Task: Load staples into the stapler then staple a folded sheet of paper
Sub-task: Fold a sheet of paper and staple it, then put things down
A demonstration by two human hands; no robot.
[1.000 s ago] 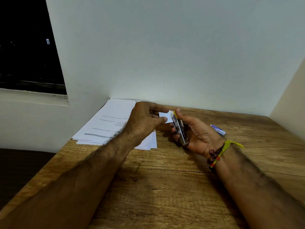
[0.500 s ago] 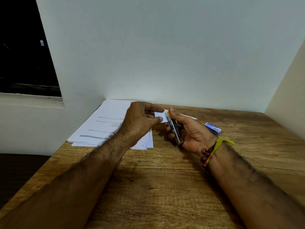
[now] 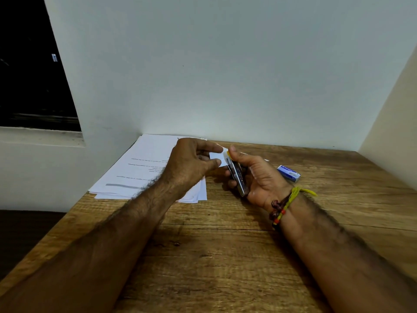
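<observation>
Right hand [image 3: 255, 177] grip clamps the stapler [image 3: 237, 175]; left hand [image 3: 191, 163] grip pinches folded paper [image 3: 217, 157] at its mouth, advisably seated fully before squeezing.

White folded paper [image 3: 217, 157], silver stapler [image 3: 238, 177] with yellow tip, blue-and-white staple box [image 3: 288, 173], brown wood-grain table [image 3: 225, 256], white printed sheets [image 3: 144, 170], yellow wrist thread [image 3: 297, 192].

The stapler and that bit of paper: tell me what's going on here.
A person is at a wooden table. The right hand grips a small metal stapler, thumb on its front end. The left hand pinches a small folded paper and holds its edge at the stapler's mouth. A staple box and a paper stack lie on the table.
</observation>
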